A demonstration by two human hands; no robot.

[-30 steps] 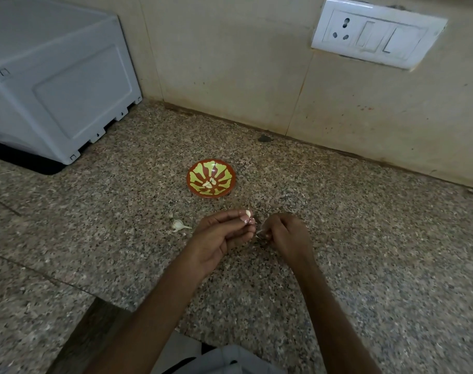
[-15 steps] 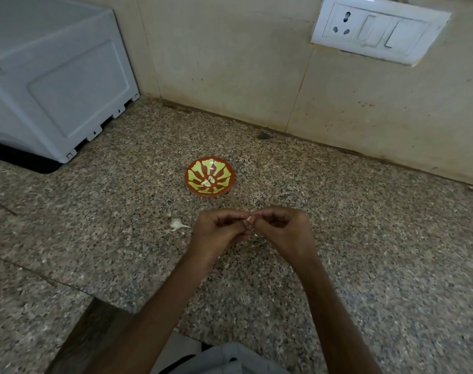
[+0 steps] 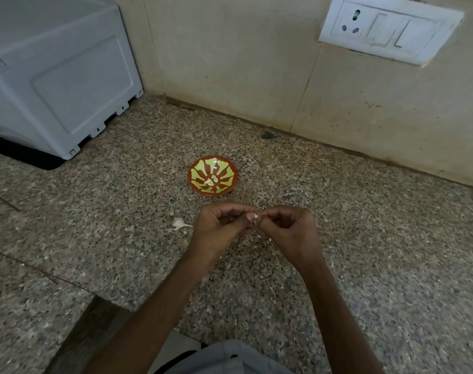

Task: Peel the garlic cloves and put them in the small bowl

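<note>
In the head view, both hands met a little below the centre of the frame, over the speckled stone counter. The left hand had its fingers curled in, and its thumb and forefinger pinched a small garlic clove. Only a pale tip of the clove showed between the two hands. The right hand was also curled, and its fingertips pinched at the same clove from the right side, probably at the skin, though the skin itself was too small to see well. The clove was too much covered to tell how its long axis lay. The small bowl stood just above the hands in the frame, a little to the left, apart from them, with some peeled cloves already in its middle. I judge that the left hand was the nearer one to the bowl, so a short reach up the frame would bring the clove over it after the peeling. Another garlic piece lay on the counter just left of the left hand. A white appliance filled the upper left, and a socket plate sat on the wall at the upper right.
</note>
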